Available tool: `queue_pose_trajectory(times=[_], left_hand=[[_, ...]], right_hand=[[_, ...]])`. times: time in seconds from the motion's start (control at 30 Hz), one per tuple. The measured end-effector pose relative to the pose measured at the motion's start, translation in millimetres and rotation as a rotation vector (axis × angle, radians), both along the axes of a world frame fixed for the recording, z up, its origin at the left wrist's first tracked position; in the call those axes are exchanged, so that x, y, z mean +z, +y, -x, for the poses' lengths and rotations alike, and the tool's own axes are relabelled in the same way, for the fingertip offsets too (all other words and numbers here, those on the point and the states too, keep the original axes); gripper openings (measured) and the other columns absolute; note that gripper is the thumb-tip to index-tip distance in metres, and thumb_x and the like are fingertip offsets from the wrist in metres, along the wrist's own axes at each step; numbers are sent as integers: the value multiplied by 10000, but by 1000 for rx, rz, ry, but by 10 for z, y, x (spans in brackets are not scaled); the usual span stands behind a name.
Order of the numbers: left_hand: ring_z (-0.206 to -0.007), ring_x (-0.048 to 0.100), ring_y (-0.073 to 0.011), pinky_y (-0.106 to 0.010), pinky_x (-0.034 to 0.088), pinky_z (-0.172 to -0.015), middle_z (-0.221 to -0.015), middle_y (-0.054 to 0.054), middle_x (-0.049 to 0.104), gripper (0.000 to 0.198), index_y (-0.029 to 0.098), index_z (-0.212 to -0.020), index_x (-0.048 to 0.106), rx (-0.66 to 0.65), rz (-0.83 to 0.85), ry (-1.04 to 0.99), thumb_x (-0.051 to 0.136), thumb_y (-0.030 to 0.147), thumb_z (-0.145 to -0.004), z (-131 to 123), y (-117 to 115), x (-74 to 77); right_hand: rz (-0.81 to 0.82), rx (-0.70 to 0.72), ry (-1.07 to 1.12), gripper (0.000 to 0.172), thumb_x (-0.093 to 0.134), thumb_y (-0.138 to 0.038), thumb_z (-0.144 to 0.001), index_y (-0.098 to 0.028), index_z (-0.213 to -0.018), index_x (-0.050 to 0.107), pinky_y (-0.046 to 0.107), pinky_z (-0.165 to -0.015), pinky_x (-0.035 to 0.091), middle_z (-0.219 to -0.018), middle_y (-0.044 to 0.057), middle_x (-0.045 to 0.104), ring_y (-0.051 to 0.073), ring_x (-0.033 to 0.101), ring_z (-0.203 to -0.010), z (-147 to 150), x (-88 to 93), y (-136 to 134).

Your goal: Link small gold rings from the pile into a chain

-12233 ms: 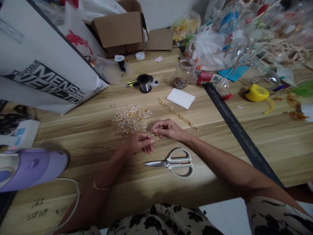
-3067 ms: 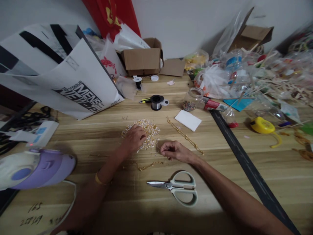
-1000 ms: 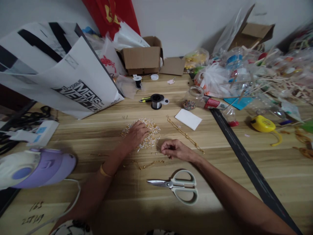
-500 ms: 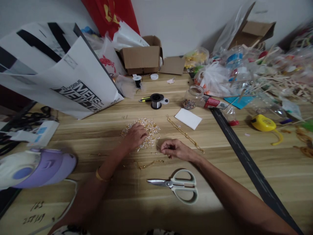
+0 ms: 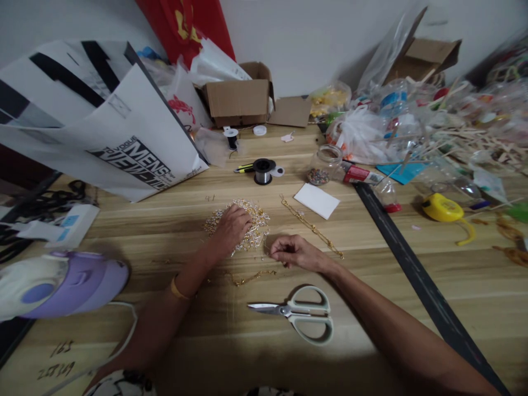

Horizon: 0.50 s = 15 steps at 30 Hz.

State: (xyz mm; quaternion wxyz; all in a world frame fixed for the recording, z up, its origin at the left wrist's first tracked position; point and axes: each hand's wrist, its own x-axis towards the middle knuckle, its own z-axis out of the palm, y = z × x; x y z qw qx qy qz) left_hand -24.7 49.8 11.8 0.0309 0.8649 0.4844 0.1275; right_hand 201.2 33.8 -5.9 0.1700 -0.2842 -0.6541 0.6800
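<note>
My left hand [image 5: 234, 226] rests on a heap of small gold, silver and clear beads [image 5: 258, 221], its fingers bent together down into them. Whatever its fingertips hold, if anything, is hidden. To the right of the heap, my right hand [image 5: 295, 251] is closed in a pinch; a very thin strand seems to come from its fingertips, too fine to make out. A short gold chain [image 5: 252, 277] lies below, between the hands. Above my right hand a longer gold chain [image 5: 312, 225] stretches across the table. Scissors [image 5: 291, 312] with pale handles lie nearest my body.
A spool of clear line [image 5: 263, 171], a white pad [image 5: 317, 200] and a jar of beads [image 5: 319, 175] stand behind the hands. Purple appliance [image 5: 86, 280] and white paper bag [image 5: 136, 132] are at left. A yellow tape measure [image 5: 443, 208] and heaped plastic containers are at right.
My left hand has shifted slightly to the right over the bead heap, and its forearm with it. My right hand stays almost where it was, still pinched.
</note>
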Motion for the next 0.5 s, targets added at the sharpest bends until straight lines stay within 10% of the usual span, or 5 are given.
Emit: queue_pose_trajectory(times=[0.5], left_hand=[[-846, 481, -198, -342, 378, -808, -760, -45, 615, 168, 171, -745, 638, -42, 58, -76, 505, 172, -846, 106, 52, -49]], right_hand=[[-5, 3, 2, 265, 599, -390, -800, -129, -789, 559, 154, -453, 410, -619, -36, 466, 51, 438, -514, -2, 21, -5]])
